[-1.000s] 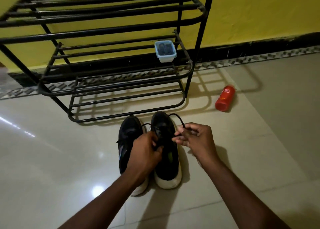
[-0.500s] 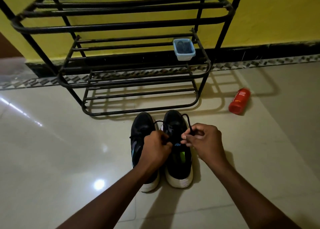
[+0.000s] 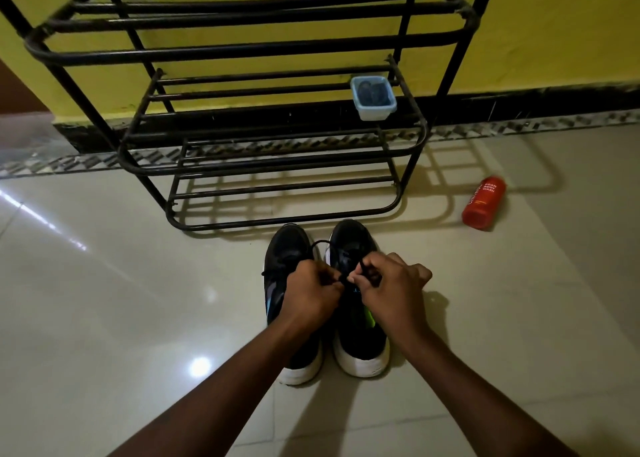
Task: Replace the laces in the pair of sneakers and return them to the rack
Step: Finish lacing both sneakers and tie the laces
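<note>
Sneakers [image 3: 289, 248] stand side by side on the glossy tiled floor [image 3: 104, 318], toes pointing at the black tube-metal rack [image 3: 242, 49] just beyond them, not yet on it. Their uppers are matte black and soft-looking, the soles thick, white and rounded at the heel. Both my hands work over the right sneaker [image 3: 353, 238]. My left hand [image 3: 308, 294] is curled tight, its fingertips pinching the lace [image 3: 318, 243]. My right hand [image 3: 391, 290] pinches another stretch of it just beside, knuckles up. The lace is a thin black cord, limp, looping out between the two toes. I judge I am snugging or knotting it near the top eyelets, though my fingers hide the eyelets themselves. To do it well I should pull both ends evenly, hold the cord flat and untwisted, and press down a little, since a smooth sole may skate on polished tile.
</note>
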Demonstrator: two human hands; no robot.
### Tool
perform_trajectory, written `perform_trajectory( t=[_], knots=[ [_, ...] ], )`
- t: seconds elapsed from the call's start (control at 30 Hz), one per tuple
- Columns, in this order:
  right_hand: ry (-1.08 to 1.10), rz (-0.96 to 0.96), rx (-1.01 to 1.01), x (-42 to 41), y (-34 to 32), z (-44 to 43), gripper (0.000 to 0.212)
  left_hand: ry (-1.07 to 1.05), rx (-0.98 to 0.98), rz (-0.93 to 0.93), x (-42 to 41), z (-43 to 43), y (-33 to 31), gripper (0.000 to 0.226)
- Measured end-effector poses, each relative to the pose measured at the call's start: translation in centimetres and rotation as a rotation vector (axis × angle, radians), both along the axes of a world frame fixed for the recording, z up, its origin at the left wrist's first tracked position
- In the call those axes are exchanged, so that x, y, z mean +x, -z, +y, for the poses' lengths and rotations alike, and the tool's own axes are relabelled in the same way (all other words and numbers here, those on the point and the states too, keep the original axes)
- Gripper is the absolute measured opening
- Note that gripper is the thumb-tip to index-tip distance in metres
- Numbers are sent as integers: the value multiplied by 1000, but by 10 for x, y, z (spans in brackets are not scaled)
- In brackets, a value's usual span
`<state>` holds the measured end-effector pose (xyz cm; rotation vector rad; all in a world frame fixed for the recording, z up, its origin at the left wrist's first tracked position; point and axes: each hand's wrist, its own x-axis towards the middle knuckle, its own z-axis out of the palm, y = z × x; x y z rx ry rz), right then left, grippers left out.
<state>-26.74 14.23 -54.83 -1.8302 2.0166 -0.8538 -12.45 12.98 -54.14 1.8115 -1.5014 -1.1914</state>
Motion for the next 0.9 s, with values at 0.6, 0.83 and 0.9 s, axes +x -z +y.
perform_trajectory(
  t=[0.6, 0.83, 0.9],
  knots=[
    [87, -78, -33, 13, 4, 1, 18, -30, -23, 87, -1, 3, 6, 7],
    [-19, -131, 9, -5, 7, -2, 17, -34, -2, 113, 0, 2, 10, 7],
    [-60, -117, -31, -8, 9, 0, 25, -35, 1, 100, 0, 1, 11, 7]
  ],
)
